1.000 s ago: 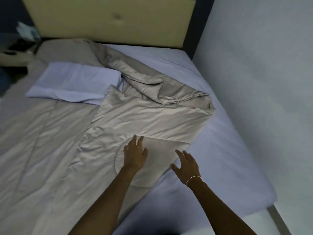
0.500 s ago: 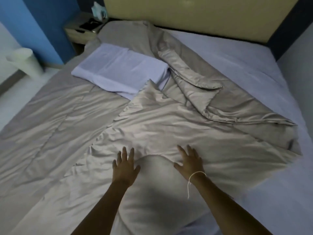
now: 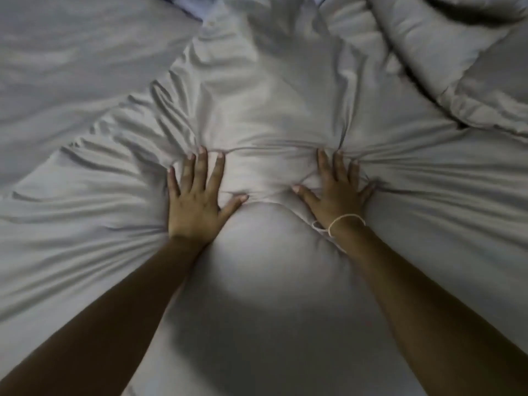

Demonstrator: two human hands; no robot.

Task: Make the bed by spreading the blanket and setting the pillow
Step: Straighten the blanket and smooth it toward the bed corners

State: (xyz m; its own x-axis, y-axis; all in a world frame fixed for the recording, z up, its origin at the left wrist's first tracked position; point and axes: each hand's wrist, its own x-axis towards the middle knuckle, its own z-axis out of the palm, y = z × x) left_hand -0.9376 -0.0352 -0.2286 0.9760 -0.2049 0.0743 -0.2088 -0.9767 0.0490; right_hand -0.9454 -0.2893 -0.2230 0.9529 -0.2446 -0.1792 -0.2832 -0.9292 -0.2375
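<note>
From the head camera, the blanket (image 3: 257,95) fills nearly the whole frame, pale grey and satiny, with creases fanning outward from the centre. The left hand (image 3: 197,204) lies flat on it with fingers spread, left of centre. The right hand (image 3: 334,192), a thin string (image 3: 345,221) round its wrist, presses flat beside it, fingers splayed. A thick fold bunches at upper right.

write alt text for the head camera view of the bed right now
Both hands press flat on a wrinkled grey blanket, left hand and right hand side by side with fingers spread. Creases fan outward from them; a bunched fold lies at upper right.
</note>
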